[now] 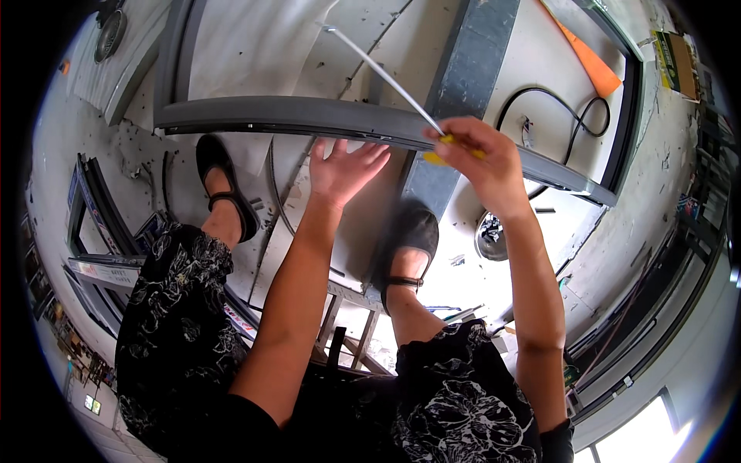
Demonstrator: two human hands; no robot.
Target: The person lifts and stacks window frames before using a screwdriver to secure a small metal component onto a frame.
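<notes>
A long-shafted screwdriver (384, 73) with a yellow handle is gripped in my right hand (488, 166), its shaft slanting up to the left over the frame. Below it runs the near rail of a large dark grey rectangular window or door frame (285, 112). My left hand (343, 171) is open, palm showing and fingers spread, with the fingertips at the near edge of that rail; whether they touch its underside I cannot tell. A grey metal beam (480, 58) passes beneath the frame, between the hands and beyond.
An orange wedge-shaped piece (590, 65) and a looped black cable (594, 130) lie inside the frame at the right. A round metal bowl (492, 238) stands right of my shoe (413, 235). More dark frame sections (108, 208) lean at left. A cardboard box (678, 65) sits far right.
</notes>
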